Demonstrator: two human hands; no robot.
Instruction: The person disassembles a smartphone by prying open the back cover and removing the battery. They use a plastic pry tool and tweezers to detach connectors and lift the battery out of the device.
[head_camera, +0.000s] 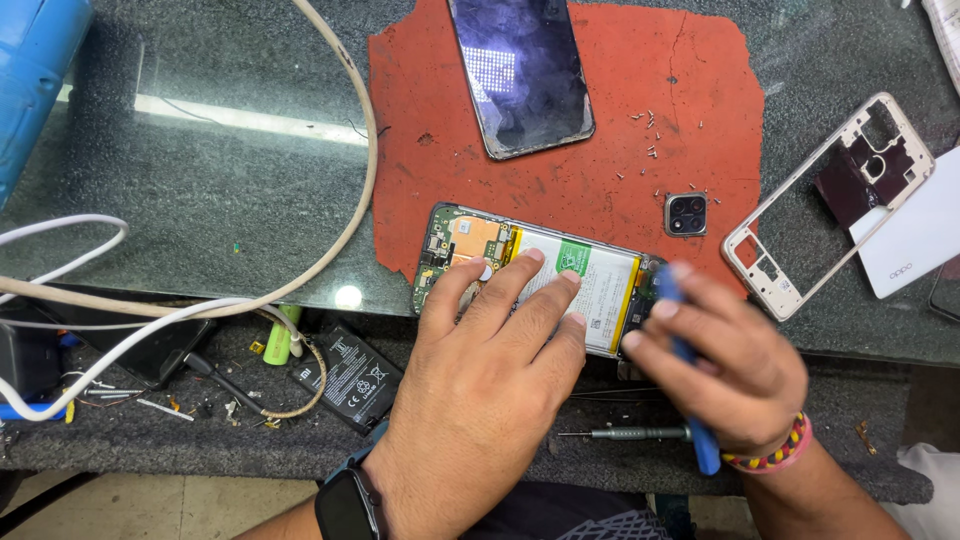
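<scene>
L hand (490, 345) flat on opened phone (530, 275); R hand (725, 355) grips blue tool (690, 390).

An opened phone (540, 272), white battery exposed, lies flat across the red mat's (600, 130) near edge.

We press our left hand (490, 375) flat on the opened phone (535, 280), fingers across its battery (580, 285). Our right hand (725, 355) grips a blue tool (690, 400) at the phone's right end. The phone lies on the edge of a red mat (600, 150) (small screws (648, 135) scattered on it), near a screen (520, 70), a camera piece (686, 214) and a bare frame (825, 205).
</scene>
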